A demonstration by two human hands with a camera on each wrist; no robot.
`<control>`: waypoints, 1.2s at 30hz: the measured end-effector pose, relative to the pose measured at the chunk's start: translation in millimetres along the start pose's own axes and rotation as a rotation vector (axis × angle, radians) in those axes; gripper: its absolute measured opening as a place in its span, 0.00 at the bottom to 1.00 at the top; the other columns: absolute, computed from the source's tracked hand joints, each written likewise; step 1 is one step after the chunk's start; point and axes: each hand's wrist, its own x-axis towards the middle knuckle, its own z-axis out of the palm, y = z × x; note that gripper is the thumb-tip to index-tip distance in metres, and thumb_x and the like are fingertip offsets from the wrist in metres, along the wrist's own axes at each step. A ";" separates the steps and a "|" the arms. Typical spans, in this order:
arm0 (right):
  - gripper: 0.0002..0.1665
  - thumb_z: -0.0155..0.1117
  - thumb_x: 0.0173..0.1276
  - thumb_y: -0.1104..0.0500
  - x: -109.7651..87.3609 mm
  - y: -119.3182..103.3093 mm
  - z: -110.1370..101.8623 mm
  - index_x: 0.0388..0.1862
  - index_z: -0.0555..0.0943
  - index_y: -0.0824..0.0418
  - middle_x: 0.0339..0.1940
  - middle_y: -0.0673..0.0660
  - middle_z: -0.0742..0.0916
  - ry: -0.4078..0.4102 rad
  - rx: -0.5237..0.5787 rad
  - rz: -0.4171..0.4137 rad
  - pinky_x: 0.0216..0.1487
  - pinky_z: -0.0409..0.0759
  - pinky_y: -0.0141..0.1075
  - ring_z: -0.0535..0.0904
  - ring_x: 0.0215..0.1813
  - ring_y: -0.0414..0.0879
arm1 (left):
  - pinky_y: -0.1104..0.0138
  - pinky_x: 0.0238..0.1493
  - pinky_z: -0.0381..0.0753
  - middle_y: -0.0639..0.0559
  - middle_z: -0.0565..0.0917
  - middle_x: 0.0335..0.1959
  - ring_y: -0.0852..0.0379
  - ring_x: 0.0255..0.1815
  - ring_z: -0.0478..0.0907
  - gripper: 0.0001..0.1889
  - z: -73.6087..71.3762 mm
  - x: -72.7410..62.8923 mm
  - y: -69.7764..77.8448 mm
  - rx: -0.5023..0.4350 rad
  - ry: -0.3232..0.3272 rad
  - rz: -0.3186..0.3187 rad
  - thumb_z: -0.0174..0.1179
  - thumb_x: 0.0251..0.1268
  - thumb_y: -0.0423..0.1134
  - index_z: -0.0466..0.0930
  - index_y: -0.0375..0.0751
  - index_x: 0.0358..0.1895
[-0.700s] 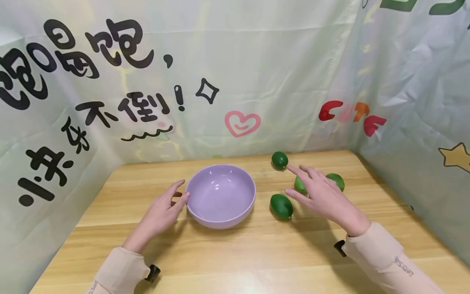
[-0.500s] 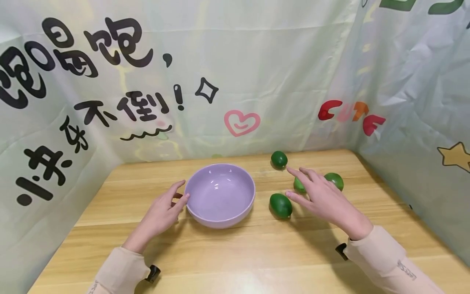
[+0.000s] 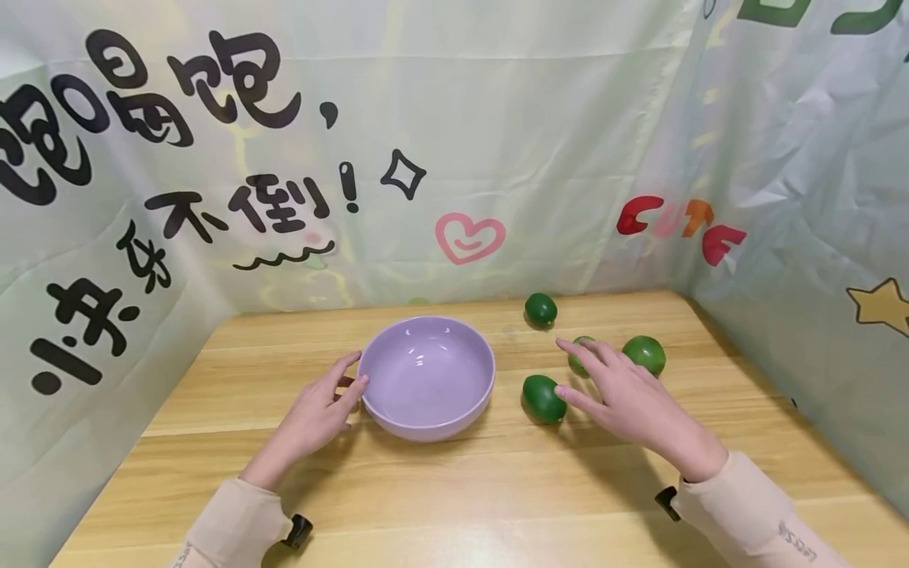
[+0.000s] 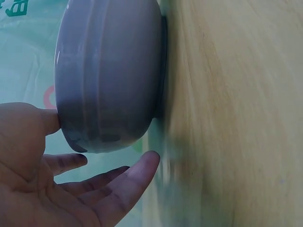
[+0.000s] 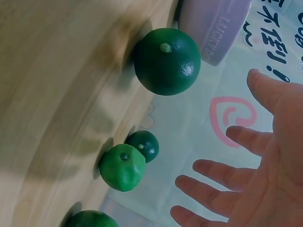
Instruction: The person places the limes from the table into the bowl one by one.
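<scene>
A lilac bowl stands upright on the table. At its left side is my left hand, whose thumb touches the rim in the left wrist view while the other fingers spread loosely beside the wall. My right hand hovers with spread fingers over several limes and holds nothing. A dark green lime lies nearest the bowl, close to the right thumb in the head view. Partly hidden behind the fingers is a lighter lime. Another lime sits to the right, and a dark one farther back.
The wooden table ends at a printed cloth backdrop, which also hangs along the left and right sides. A black strap piece shows at the left cuff, and a similar one at the right.
My right hand has shifted slightly toward me and to the right, uncovering more of the limes behind it. The left hand stays at the bowl, which has not visibly moved.
</scene>
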 end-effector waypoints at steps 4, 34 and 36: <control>0.42 0.64 0.80 0.37 -2.4 0.3 2.8 0.85 0.67 0.52 0.77 0.72 0.76 -0.006 0.005 0.004 0.60 0.83 0.73 0.76 0.73 0.75 | 0.61 0.39 0.96 0.26 0.77 0.71 0.34 0.63 0.85 0.33 1.0 1.3 -1.7 -0.039 -0.012 -0.001 0.51 0.87 0.56 0.57 0.50 0.86; 0.39 0.66 0.79 0.39 -1.7 1.6 19.8 0.80 0.72 0.54 0.73 0.65 0.81 -0.008 0.012 -0.064 0.57 0.87 0.64 0.82 0.66 0.68 | 0.53 0.51 0.95 0.27 0.68 0.66 0.43 0.56 0.87 0.32 13.5 5.9 -9.4 -0.504 -0.095 -0.149 0.48 0.90 0.48 0.50 0.49 0.87; 0.38 0.67 0.79 0.39 -1.2 1.5 21.0 0.80 0.73 0.54 0.72 0.65 0.82 -0.010 0.008 -0.069 0.54 0.88 0.62 0.83 0.64 0.67 | 0.51 0.52 0.95 0.29 0.67 0.65 0.44 0.56 0.86 0.31 14.6 6.2 -9.7 -0.545 -0.098 -0.147 0.47 0.91 0.47 0.50 0.48 0.87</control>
